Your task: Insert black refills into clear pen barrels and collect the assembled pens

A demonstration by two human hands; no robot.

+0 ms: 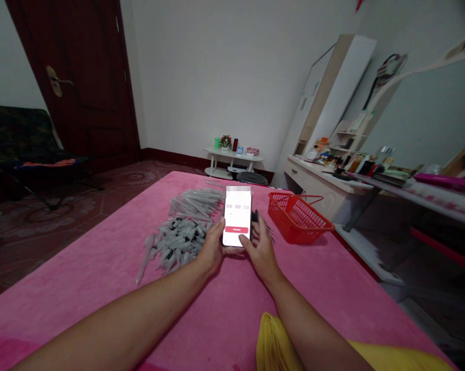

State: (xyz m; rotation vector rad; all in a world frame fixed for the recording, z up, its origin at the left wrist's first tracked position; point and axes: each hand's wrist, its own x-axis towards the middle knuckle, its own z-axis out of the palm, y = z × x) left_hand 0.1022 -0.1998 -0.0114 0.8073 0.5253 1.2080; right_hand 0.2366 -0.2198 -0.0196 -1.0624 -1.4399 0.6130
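A smartphone (pixel 237 219) is held upright between my two hands, its bright screen facing me with a timer reading 00 00 58 and a red bar. My left hand (pixel 214 246) is closed around its left side and lower edge. On the lower right, my right hand (pixel 260 248) grips the phone, with the thumb over the bottom of the screen. Just left of the phone lies a heap of short clear plastic pieces with black parts (pixel 178 242). Behind that heap is a pile of long translucent tubes (pixel 197 200). Dark thin items behind my right hand are partly hidden.
A red plastic basket (pixel 300 219) stands right of my hands on the pink cloth-covered surface (pixel 109 273). Yellow fabric (pixel 275 342) lies under my right forearm. A cluttered dressing table (pixel 329 175) is at the right, and a folding chair (pixel 27 144) stands at the left.
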